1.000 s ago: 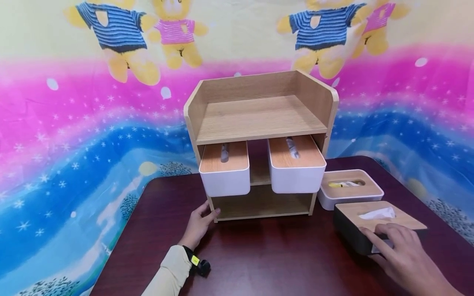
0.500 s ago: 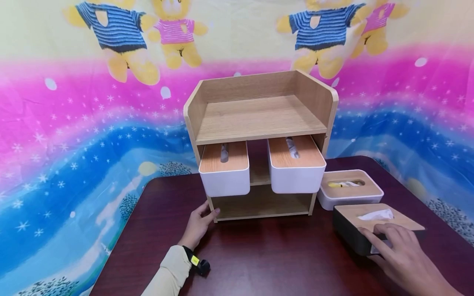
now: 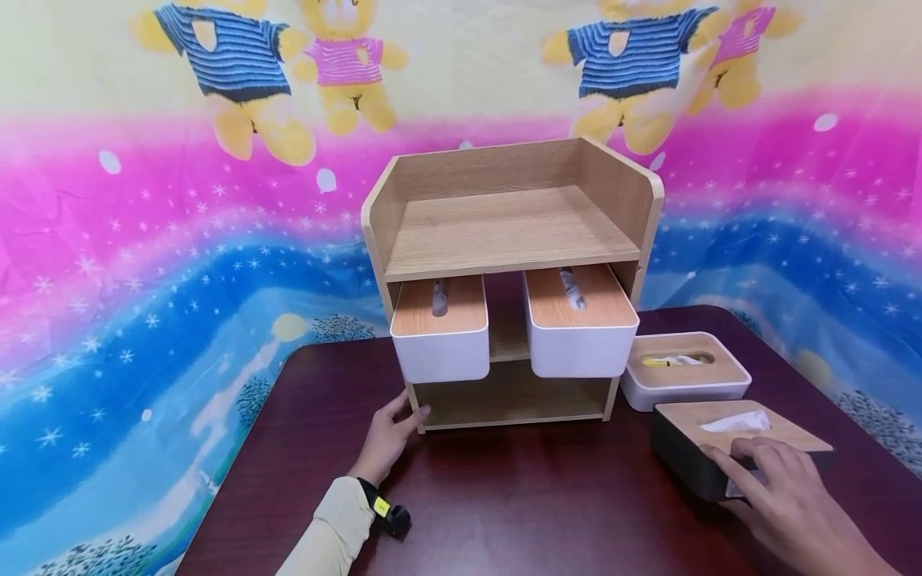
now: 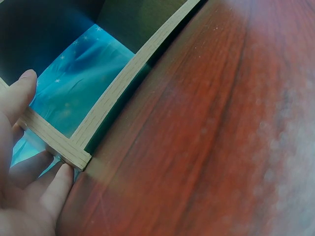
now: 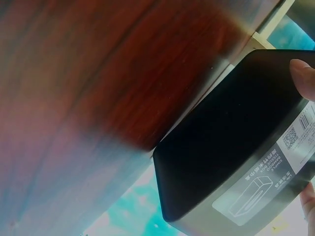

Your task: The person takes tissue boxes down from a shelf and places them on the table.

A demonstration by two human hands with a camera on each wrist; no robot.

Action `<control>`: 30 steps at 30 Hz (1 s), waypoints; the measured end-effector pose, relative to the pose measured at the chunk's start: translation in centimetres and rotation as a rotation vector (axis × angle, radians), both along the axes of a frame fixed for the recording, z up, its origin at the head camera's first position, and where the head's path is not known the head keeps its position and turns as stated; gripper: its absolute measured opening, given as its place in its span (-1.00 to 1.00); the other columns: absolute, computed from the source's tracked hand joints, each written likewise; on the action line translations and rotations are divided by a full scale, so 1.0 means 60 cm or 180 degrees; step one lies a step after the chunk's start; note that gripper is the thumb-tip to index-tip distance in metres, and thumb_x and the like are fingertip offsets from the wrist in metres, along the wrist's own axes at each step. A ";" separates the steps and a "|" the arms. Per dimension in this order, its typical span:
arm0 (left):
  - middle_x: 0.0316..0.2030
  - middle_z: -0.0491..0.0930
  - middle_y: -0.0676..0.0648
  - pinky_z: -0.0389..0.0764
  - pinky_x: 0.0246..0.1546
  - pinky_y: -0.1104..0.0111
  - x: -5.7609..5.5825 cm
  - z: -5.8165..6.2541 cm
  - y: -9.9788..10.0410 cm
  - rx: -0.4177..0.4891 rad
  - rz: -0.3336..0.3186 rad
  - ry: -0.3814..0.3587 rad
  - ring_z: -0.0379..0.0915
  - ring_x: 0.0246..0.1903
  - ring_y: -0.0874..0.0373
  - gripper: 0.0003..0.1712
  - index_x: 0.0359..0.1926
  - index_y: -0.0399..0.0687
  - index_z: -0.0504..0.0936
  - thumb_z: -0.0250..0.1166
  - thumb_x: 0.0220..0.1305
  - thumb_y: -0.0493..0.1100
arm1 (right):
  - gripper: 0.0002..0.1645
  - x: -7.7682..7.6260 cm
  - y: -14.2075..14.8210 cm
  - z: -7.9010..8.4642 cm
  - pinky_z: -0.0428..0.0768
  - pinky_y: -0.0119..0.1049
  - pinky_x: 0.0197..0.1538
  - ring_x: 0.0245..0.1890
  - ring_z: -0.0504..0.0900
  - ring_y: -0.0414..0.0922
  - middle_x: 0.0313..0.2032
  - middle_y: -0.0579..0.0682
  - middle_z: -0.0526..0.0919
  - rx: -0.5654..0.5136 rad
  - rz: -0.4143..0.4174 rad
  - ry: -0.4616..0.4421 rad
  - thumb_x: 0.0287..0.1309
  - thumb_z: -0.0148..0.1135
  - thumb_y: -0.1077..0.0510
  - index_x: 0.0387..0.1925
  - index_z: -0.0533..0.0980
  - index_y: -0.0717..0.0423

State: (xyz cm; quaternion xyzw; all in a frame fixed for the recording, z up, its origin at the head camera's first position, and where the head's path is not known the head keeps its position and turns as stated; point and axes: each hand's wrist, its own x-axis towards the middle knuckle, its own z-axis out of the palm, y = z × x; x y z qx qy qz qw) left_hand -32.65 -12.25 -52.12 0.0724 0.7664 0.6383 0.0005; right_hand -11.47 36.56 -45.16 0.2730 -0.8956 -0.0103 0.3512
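A light wooden desk shelf [image 3: 497, 228] stands on the dark red table. My left hand [image 3: 386, 436] grips the lower front of its left side panel; the left wrist view shows the thumb on one face of the panel [image 4: 58, 140] and fingers on the other. At the right, my right hand [image 3: 785, 488] holds a dark tissue box [image 3: 687, 456] with a wooden lid and a white tissue poking out. From the right wrist, I see the thumb on the black face of this box [image 5: 231, 128], a label with print on the adjoining side, and a fingertip on the far side.
Two white tissue boxes with wooden lids, one left [image 3: 439, 356] and one right [image 3: 583, 350], jut from the shelf's middle level. A third white tissue box [image 3: 680, 392] sits on the table [image 3: 504, 512] right of the shelf. Patterned cloth [image 3: 180, 320] hangs behind.
The head view has shifted very slightly. Both hands keep their holds, and the shelf and boxes show no clear movement.
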 end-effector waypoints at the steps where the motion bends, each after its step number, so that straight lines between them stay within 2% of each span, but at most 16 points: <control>1: 0.35 0.31 -0.09 0.44 0.14 0.08 0.000 0.000 0.000 -0.0008 0.0007 0.0001 0.28 0.28 -0.07 -0.17 0.40 0.08 0.36 0.42 0.14 0.14 | -0.08 0.000 0.000 0.000 0.35 0.11 -0.31 -0.28 0.41 0.11 -0.25 0.16 0.46 0.0006 -0.0008 -0.0010 0.36 -0.56 -0.39 0.06 0.53 0.15; 6: 0.35 0.32 -0.08 0.44 0.13 0.07 0.000 -0.002 0.001 -0.0011 0.0016 -0.0013 0.28 0.27 -0.06 -0.16 0.39 0.08 0.37 0.43 0.12 0.15 | -0.07 0.002 -0.002 -0.003 0.36 0.08 -0.30 -0.30 0.41 0.07 -0.27 0.13 0.46 0.0015 0.0035 -0.0015 0.36 -0.56 -0.40 0.07 0.53 0.16; 11: 0.34 0.34 -0.06 0.47 0.10 0.09 0.000 -0.002 0.001 -0.0001 -0.0005 0.0009 0.27 0.28 -0.04 -0.15 0.39 0.10 0.38 0.43 0.11 0.18 | -0.05 0.004 -0.003 -0.003 0.35 0.04 -0.25 -0.29 0.41 0.04 -0.28 0.08 0.47 0.0061 0.0008 -0.0175 0.32 -0.60 -0.39 0.12 0.51 0.14; 16: 0.33 0.35 0.00 0.49 0.09 0.12 -0.002 -0.003 0.000 0.0012 -0.0013 0.0019 0.31 0.25 0.01 -0.15 0.38 0.17 0.39 0.43 0.08 0.23 | -0.05 0.005 -0.004 -0.003 0.32 0.02 -0.21 -0.27 0.41 0.05 -0.25 0.08 0.47 0.0074 0.0017 -0.0218 0.32 -0.59 -0.40 0.14 0.50 0.13; 21: 0.33 0.35 -0.01 0.51 0.06 0.13 0.000 -0.002 0.003 0.0032 -0.0023 0.0000 0.35 0.22 0.01 -0.17 0.38 0.16 0.39 0.43 0.10 0.19 | -0.05 0.009 -0.004 -0.004 0.30 0.03 -0.17 -0.25 0.40 0.06 -0.24 0.07 0.47 0.0058 -0.0014 -0.0255 0.31 -0.60 -0.41 0.14 0.50 0.11; 25: 0.32 0.36 -0.03 0.54 0.02 0.15 0.001 -0.001 0.003 0.0073 -0.0042 -0.0002 0.39 0.18 -0.01 -0.19 0.38 0.17 0.39 0.42 0.13 0.17 | -0.02 0.009 -0.006 -0.001 0.32 0.03 -0.18 -0.25 0.40 0.02 -0.24 0.03 0.47 0.0100 -0.0101 -0.0336 0.27 -0.62 -0.44 0.12 0.51 0.09; 30: 0.33 0.35 0.00 0.53 0.04 0.14 0.000 -0.001 0.002 0.0077 -0.0019 -0.0006 0.35 0.22 0.00 -0.21 0.36 0.20 0.42 0.43 0.11 0.18 | 0.01 0.009 -0.006 -0.001 0.36 0.03 -0.18 -0.23 0.41 0.00 -0.24 -0.03 0.47 0.0169 -0.0217 -0.0473 0.22 -0.65 -0.48 0.09 0.53 0.04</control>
